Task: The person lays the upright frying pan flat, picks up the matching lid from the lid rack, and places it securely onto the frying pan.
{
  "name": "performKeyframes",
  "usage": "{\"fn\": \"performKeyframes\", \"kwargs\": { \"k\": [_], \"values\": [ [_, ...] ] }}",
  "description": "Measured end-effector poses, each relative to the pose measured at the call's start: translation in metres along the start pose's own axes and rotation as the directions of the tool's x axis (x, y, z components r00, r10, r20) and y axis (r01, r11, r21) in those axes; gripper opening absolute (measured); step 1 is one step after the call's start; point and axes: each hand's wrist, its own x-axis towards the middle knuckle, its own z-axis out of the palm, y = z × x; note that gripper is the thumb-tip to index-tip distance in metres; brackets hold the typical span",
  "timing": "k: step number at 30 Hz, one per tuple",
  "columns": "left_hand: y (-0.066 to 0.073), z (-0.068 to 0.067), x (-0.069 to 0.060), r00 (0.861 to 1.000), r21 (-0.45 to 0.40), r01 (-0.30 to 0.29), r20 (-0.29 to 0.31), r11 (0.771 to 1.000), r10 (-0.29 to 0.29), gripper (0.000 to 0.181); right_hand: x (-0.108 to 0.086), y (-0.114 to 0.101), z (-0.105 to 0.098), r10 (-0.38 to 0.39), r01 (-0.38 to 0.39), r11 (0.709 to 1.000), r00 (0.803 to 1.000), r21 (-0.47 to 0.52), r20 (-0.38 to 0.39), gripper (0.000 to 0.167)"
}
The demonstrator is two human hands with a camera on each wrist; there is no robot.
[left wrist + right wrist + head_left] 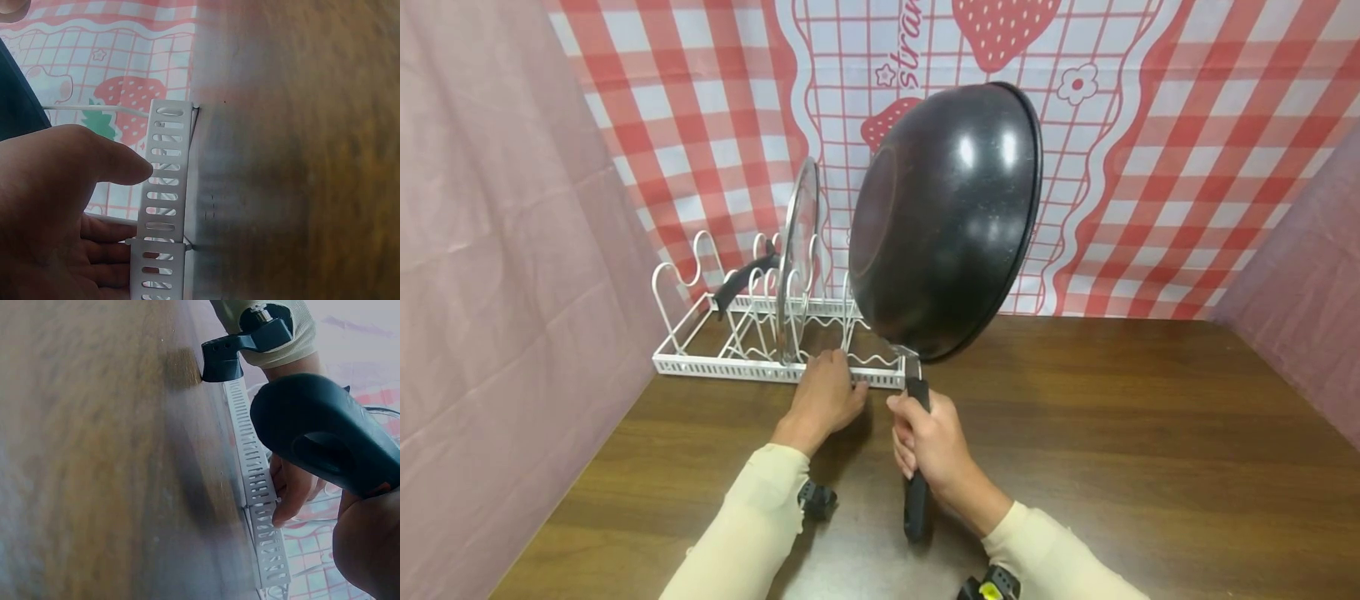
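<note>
My right hand (934, 437) grips the black handle (916, 508) of a large dark wok (951, 217). The wok is held up on its side, its rounded underside facing left, over the right end of a white wire rack (730, 367). At the rack's front rail (165, 197), my left hand (827, 392) holds on, thumb at the front and fingers behind in the left wrist view. A glass lid (797, 258) stands on edge between the rack's loops, left of the wok. From the lid's left side juts a curved black handle (741, 283). The wok hides part of the rack's right end.
Brown wooden table (1135, 442) extends to the right of the rack and in front of it. Behind hangs a red-and-white checked cloth (1217, 167), with pink cloth (497, 250) at the left side. Both wrists carry small black devices (817, 498).
</note>
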Motion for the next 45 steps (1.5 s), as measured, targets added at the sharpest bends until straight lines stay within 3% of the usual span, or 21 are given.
{"fn": "performKeyframes", "kwargs": {
  "k": [9,18,35,45],
  "values": [
    [-0.0017,0.0007,0.0004,1.0,0.0,0.007,0.007,1.0,-0.007,0.046,-0.0008,0.0008,0.0,-0.014,0.014,1.0,1.0,-0.003,0.024,0.037],
    [-0.0016,0.0018,-0.0014,0.999,-0.004,-0.027,-0.046,1.0,0.027,0.042,-0.0019,0.0013,0.0001,-0.035,0.036,0.999,0.999,-0.031,0.041,0.038],
    [-0.0009,0.0011,-0.0016,0.999,0.008,-0.03,-0.03,1.0,0.031,0.042,-0.0024,0.0014,-0.0014,-0.055,0.054,0.997,0.998,-0.046,-0.01,0.038],
    [-0.002,0.0012,-0.0016,0.995,0.021,-0.076,-0.065,0.997,0.077,0.039,-0.0041,0.0007,-0.0034,-0.11,0.111,0.994,0.992,-0.02,0.06,0.038]
  ]
}}
